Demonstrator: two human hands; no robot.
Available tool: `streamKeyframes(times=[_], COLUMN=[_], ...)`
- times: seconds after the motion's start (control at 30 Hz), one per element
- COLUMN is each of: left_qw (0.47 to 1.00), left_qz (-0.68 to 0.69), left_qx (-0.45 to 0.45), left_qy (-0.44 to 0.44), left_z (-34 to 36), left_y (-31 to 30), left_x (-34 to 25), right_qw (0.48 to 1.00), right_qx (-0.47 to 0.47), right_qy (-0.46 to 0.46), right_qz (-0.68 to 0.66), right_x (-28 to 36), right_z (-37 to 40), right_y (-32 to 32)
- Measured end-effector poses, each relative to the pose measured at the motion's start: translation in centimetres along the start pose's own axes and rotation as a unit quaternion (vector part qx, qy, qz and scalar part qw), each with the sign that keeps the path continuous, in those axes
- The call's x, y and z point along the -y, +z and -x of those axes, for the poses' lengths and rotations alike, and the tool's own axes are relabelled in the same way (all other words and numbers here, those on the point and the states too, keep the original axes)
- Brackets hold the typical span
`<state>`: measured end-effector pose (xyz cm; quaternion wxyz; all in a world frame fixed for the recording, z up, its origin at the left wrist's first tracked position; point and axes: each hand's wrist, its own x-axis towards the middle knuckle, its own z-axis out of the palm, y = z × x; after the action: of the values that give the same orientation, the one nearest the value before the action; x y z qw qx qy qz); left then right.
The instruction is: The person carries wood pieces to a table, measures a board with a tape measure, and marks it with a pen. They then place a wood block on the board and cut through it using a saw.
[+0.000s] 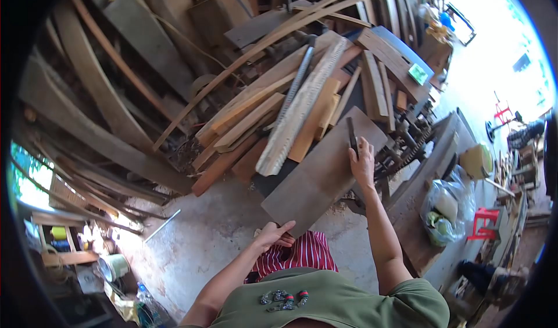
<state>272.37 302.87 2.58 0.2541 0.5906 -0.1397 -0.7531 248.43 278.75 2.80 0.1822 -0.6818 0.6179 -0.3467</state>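
Observation:
A wide brown board [319,180] lies slanted in front of me, its far end by the pile of wood and its near end at my waist. My left hand [276,235] is closed on the near left corner, thumb on top and fingers curled beneath. Toward the far right edge of the board is my right hand [363,162], its fingers around the lower end of a dark narrow stick-like tool [351,131]. The tool points away from me over the board; its exact kind is too small to tell.
Several loose planks [308,119] and a long metal ruler [294,87] lie beyond the board. Curved timbers [99,84] lean at left. A workbench [407,212] carries a plastic bag [446,209] at right. Nearby stands a red stool [484,223].

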Motion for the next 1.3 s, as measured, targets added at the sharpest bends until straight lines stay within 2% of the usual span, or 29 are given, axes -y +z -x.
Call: streamKeyframes(times=[0.1,0.17,0.23,0.3,0.43,0.53,0.57,0.6,0.63,0.67,0.73,0.77,0.83,0.87,0.93,1.07,1.17,1.23,1.3], left_qw=[1.0,0.998,0.995,0.994,0.991,0.976,0.974,0.97,0.969,0.972,0.965,0.965,0.931,0.911,0.899,0.876,0.851,0.866,0.865], left_qz=[0.009,-0.011,-0.055,-0.07,-0.062,-0.176,-0.199,-0.216,-0.22,-0.217,-0.249,-0.248,-0.335,-0.386,-0.416,-0.465,-0.514,-0.492,-0.501], left_qx=[0.008,0.051,0.071,0.071,0.001,0.044,0.01,-0.034,-0.024,-0.006,0.059,0.061,0.101,0.111,0.098,0.064,0.054,0.041,0.024], left_qy=[0.018,0.036,0.037,0.049,0.116,0.118,0.109,0.106,0.109,0.085,0.054,0.051,0.105,0.093,0.097,0.113,0.094,0.076,0.036], left_z=[0.3,0.7,0.4,0.6,1.6,2.2,2.7,2.8,2.5,2.4,1.9,1.8,1.7,1.6,2.2,4.0,4.2,3.7,2.9], left_y=[-0.4,-1.0,-2.5,-4.3,-8.5,-12.2,-12.7,-13.4,-14.3,-15.3,-18.3,-18.5,-18.7,-18.8,-17.8,-15.3,-12.7,-9.5,-6.1], left_x=[0.7,0.8,1.3,1.1,1.1,0.2,0.0,-0.2,-0.5,-0.4,-0.1,0.0,0.1,-0.1,0.2,1.7,4.4,6.3,8.7], right_qw=[0.998,0.999,0.99,0.988,0.991,0.995,0.993,0.998,1.0,1.0,0.988,0.988,0.992,0.992,0.988,0.956,0.933,0.929,0.884], right_qx=[0.005,0.016,-0.04,-0.044,-0.061,-0.083,-0.096,-0.059,-0.017,-0.02,0.032,0.034,-0.011,-0.038,-0.004,-0.115,-0.176,-0.15,-0.071], right_qy=[-0.041,-0.02,-0.071,-0.071,-0.031,-0.011,0.006,0.012,0.013,0.015,0.018,0.021,0.002,-0.017,0.034,-0.019,0.055,0.061,0.03], right_qz=[0.054,0.035,0.118,0.13,0.113,0.058,0.073,0.028,-0.019,-0.014,0.15,0.151,0.129,0.121,0.149,0.271,0.308,0.332,0.461], right_x=[1.5,3.0,3.6,4.1,6.1,9.4,9.1,8.7,8.6,8.8,10.1,10.2,10.5,10.4,9.4,3.2,-2.5,-6.0,-9.2], right_z=[0.5,1.8,3.8,5.5,9.0,11.6,12.9,13.9,14.5,15.4,18.2,19.2,21.0,21.6,22.8,22.8,21.1,19.1,17.4], right_y=[1.1,1.5,2.1,2.3,2.1,0.7,0.4,0.5,0.7,0.5,-0.5,-1.0,-2.5,-3.5,-6.6,-17.5,-26.4,-30.9,-33.8])
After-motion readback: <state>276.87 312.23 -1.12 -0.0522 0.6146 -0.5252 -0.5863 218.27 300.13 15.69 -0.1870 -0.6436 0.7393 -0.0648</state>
